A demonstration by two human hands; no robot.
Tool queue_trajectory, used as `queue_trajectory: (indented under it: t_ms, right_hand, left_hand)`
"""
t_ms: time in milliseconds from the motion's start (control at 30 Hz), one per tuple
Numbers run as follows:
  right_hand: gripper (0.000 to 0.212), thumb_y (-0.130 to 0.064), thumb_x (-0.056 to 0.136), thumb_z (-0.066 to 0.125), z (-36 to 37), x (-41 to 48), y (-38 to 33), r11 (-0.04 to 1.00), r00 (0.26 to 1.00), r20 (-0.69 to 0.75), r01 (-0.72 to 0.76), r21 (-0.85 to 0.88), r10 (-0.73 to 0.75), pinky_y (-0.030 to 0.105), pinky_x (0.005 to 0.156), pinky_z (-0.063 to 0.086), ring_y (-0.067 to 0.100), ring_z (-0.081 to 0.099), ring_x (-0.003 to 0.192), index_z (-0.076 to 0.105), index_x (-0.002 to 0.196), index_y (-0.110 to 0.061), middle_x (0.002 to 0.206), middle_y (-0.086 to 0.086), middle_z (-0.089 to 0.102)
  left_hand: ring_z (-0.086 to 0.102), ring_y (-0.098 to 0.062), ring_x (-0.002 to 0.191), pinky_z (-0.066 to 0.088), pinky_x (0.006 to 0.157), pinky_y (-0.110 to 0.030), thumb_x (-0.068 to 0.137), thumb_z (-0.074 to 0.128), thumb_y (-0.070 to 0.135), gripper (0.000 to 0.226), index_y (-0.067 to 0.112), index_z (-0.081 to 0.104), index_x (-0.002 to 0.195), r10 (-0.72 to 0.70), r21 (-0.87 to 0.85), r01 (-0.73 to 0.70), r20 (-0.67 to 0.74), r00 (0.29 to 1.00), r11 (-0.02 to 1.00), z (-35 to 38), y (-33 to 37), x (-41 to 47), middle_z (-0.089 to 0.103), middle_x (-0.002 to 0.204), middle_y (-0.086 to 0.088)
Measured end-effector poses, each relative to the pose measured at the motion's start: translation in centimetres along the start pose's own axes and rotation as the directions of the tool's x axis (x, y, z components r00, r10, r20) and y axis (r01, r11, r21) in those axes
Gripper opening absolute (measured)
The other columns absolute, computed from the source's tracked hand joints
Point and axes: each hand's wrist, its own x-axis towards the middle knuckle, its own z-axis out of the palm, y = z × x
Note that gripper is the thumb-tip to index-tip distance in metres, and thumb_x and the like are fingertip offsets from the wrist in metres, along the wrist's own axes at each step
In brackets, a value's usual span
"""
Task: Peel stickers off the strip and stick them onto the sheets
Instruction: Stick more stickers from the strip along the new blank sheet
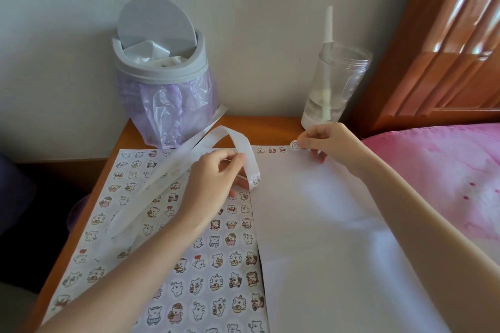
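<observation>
White sticker [294, 145] pokes out from grip of right hand [328, 142].

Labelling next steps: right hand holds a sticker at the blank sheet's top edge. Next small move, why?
Probably press the sticker onto the sheet, just right of the three stickers in the top row. The right hand pinches it at that row's end, seemingly not yet flat; the left hand only holds the strip.
</observation>
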Motion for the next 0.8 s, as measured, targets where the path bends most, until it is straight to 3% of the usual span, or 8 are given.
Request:
queue_trajectory:
  t_ms: [167, 333, 500, 800]
  right_hand:
    - [0.005, -0.012, 0.083, 0.069, -0.20, 0.22, 0.16, 1.000, 1.000, 0.001, -0.002, 0.002, 0.002, 0.016, 0.043, 0.041, 0.001, 0.049, 0.045, 0.071, 0.078, -0.011, 0.065, -0.001, 0.061]
    - [0.005, -0.010, 0.084, 0.068, -0.16, -0.12, 0.48, 0.999, 1.000, 0.001, 0.004, 0.037, -0.004, 0.021, 0.044, 0.040, 0.005, 0.050, 0.049, 0.071, 0.082, -0.008, 0.066, 0.000, 0.062]
    - [0.005, -0.010, 0.084, 0.068, -0.14, 0.21, 0.53, 0.999, 1.000, 0.018, -0.014, 0.036, 0.014, 0.018, 0.041, 0.039, 0.009, 0.048, 0.049, 0.071, 0.083, -0.006, 0.054, -0.010, 0.062]
    - [0.010, -0.011, 0.082, 0.071, 0.00, 0.54, 0.19, 0.999, 0.998, 0.054, -0.023, -0.023, 0.024, 0.014, 0.040, 0.033, 0.009, 0.046, 0.048, 0.071, 0.074, -0.017, 0.063, -0.003, 0.067]
  left_hand:
    - [0.070, -0.016, 0.063, 0.055, 0.055, -0.032, 0.092, 0.054, 0.029, 0.024, 0.017, 0.067, 0.108, -0.008, 0.018, 0.008, 0.002, 1.000, 1.000, 0.04, -0.26, 0.08, 0.074, 0.083, 0.003]
    - [0.070, -0.017, 0.063, 0.057, 0.059, -0.036, 0.092, 0.054, 0.030, 0.026, 0.016, 0.067, 0.109, -0.011, 0.020, 0.011, 0.004, 1.000, 1.000, 0.09, -0.47, 0.16, 0.073, 0.087, 0.002]
    - [0.069, -0.010, 0.060, 0.052, 0.049, -0.020, 0.092, 0.054, 0.027, 0.021, 0.017, 0.067, 0.106, -0.007, 0.002, 0.007, 0.005, 1.000, 1.000, 0.14, -0.45, 0.18, 0.073, 0.085, 0.003]
    - [0.070, -0.016, 0.060, 0.055, 0.054, -0.027, 0.092, 0.054, 0.028, 0.020, 0.018, 0.067, 0.103, -0.001, 0.020, 0.001, 0.008, 1.000, 1.000, 0.09, -0.50, 0.23, 0.073, 0.078, 0.006]
